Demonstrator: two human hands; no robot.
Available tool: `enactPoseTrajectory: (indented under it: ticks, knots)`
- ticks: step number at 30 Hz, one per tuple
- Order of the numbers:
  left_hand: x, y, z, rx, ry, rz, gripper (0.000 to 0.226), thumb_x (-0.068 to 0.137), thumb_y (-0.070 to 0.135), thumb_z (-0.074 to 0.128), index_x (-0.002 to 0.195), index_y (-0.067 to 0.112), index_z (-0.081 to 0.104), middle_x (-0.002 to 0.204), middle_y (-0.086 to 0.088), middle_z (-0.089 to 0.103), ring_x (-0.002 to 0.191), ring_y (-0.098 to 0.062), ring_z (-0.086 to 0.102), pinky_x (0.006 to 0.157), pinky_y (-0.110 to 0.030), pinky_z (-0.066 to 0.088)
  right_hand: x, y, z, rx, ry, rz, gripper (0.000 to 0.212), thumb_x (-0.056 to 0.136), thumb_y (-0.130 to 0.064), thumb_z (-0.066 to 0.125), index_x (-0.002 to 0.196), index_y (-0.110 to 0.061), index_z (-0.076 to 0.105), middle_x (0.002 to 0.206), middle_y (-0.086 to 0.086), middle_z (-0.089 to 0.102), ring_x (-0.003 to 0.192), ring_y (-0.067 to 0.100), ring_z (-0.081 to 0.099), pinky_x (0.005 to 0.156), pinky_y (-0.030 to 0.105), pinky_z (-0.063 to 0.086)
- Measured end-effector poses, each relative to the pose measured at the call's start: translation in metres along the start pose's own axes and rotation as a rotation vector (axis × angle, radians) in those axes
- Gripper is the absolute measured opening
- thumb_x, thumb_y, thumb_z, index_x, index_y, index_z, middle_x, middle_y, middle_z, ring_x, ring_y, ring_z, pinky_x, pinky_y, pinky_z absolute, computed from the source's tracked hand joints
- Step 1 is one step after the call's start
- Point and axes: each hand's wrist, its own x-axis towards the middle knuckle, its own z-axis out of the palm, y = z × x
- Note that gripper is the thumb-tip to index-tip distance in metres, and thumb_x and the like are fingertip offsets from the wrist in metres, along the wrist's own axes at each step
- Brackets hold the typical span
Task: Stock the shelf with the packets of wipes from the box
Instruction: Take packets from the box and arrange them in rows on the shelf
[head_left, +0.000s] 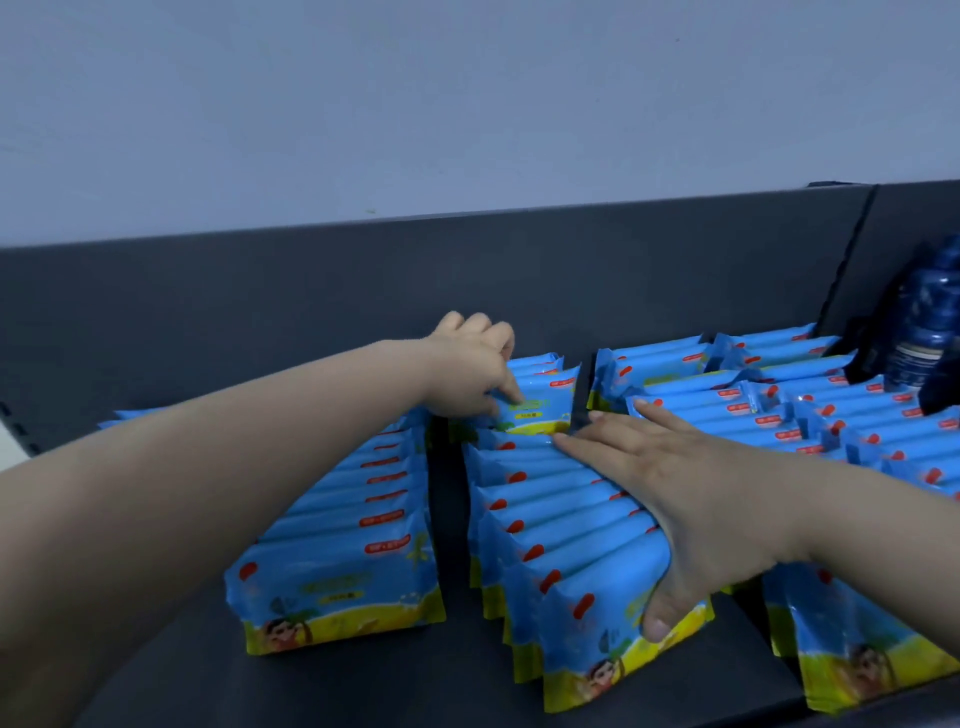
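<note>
Head view: left hand (470, 371) pinches the rearmost packet (543, 400) at twelve o'clock of the middle row (550, 514). Right hand (691, 499) lies flat on that row, fingers straight. Narrow strips of bare shelf (444, 519) flank the row at nine and three o'clock.

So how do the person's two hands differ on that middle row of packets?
The left hand reaches to the far end of the middle row; the right hand lies nearer the front. The left hand's fingers are curled, pinching the back packet; the right hand's fingers are straight, pressing flat on the packet tops. The left hand holds one packet, the right hand spans many. Both work on the same row of blue packets.
</note>
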Motion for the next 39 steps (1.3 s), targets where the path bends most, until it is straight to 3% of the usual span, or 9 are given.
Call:
enactPoseTrajectory:
  ticks: [3,7,10,13,19,24,32,36,39]
  knots:
    - [0.010,0.008,0.001,0.224,0.112,0.050,0.031,0.091,0.034,0.055,0.122,0.039,0.056,0.116,0.002,0.046,0.112,-0.022,0.043,0.086,-0.033,0.030,-0.003,0.000,0.002,0.008,0.016,-0.010,0.136,0.049,-0.081,0.067,0.145,-0.036,-0.019,0.152,-0.019,-0.006,0.140,-0.001,-0.018,0.109,0.028,-0.023]
    - [0.021,0.025,0.010,0.238,-0.037,0.093,0.027,0.092,0.025,0.052,0.118,0.021,0.057,0.105,-0.001,0.061,0.100,-0.026,0.058,0.072,-0.032,0.042,-0.005,0.000,0.003,-0.001,0.031,-0.020,0.135,0.048,-0.082,0.066,0.144,-0.038,-0.019,0.150,-0.020,-0.003,0.140,-0.002,-0.016,0.108,0.028,-0.024]
    - [0.022,0.024,0.013,0.265,-0.025,0.139,0.022,0.089,0.019,0.055,0.111,0.023,0.055,0.089,0.004,0.056,0.097,-0.023,0.055,0.074,-0.031,0.030,-0.007,0.000,0.005,-0.003,0.038,-0.024,0.135,0.047,-0.084,0.064,0.144,-0.040,-0.019,0.150,-0.020,-0.003,0.140,-0.002,-0.016,0.109,0.028,-0.025]
    - [0.017,0.025,0.022,0.358,-0.018,0.160,0.030,0.085,0.009,0.052,0.110,0.026,0.055,0.102,0.004,0.054,0.103,-0.022,0.043,0.077,-0.033,0.022,-0.010,0.000,0.006,0.002,0.024,-0.016,0.133,0.049,-0.082,0.065,0.143,-0.040,-0.020,0.150,-0.021,-0.004,0.139,-0.002,-0.019,0.107,0.027,-0.026]
    - [0.013,0.028,0.026,0.432,-0.084,0.179,0.030,0.084,0.003,0.050,0.109,0.018,0.057,0.114,-0.006,0.042,0.106,-0.027,0.036,0.089,-0.040,0.026,-0.012,-0.002,0.007,0.000,0.014,0.000,0.133,0.050,-0.082,0.065,0.143,-0.040,-0.020,0.150,-0.022,-0.006,0.138,-0.002,-0.020,0.109,0.029,-0.025]
    - [0.019,0.034,0.021,0.311,-0.163,0.099,0.011,0.082,0.009,0.054,0.090,0.017,0.056,0.104,-0.003,0.040,0.098,-0.025,0.032,0.083,-0.040,0.025,-0.013,-0.001,0.007,0.018,0.026,-0.009,0.132,0.050,-0.080,0.067,0.143,-0.041,-0.019,0.151,-0.020,-0.003,0.139,-0.001,-0.018,0.106,0.026,-0.026]
    - [0.019,0.019,0.028,0.083,0.026,0.106,0.016,0.088,0.022,0.053,0.078,0.020,0.064,0.087,0.007,0.042,0.092,-0.020,0.036,0.084,-0.039,0.030,-0.011,-0.001,0.005,0.021,0.019,-0.006,0.132,0.050,-0.077,0.070,0.144,-0.041,-0.016,0.152,-0.018,-0.002,0.140,-0.001,-0.016,0.109,0.028,-0.021]
    - [0.015,0.010,0.022,0.206,0.390,0.143,0.016,0.080,0.015,0.057,0.064,0.016,0.059,0.080,0.003,0.043,0.080,-0.022,0.042,0.076,-0.038,0.033,0.003,0.005,-0.001,-0.004,-0.003,-0.005,0.131,0.053,-0.075,0.071,0.146,-0.039,-0.014,0.153,-0.016,0.001,0.141,0.000,-0.011,0.111,0.030,-0.018]
    - [0.009,0.007,0.015,0.244,0.261,0.113,0.014,0.082,0.013,0.050,0.074,0.024,0.053,0.090,0.004,0.037,0.090,-0.019,0.035,0.084,-0.037,0.027,0.020,0.012,-0.009,0.006,-0.014,-0.014,0.129,0.053,-0.073,0.073,0.147,-0.038,-0.008,0.153,-0.014,0.004,0.142,0.003,-0.005,0.113,0.032,-0.013]
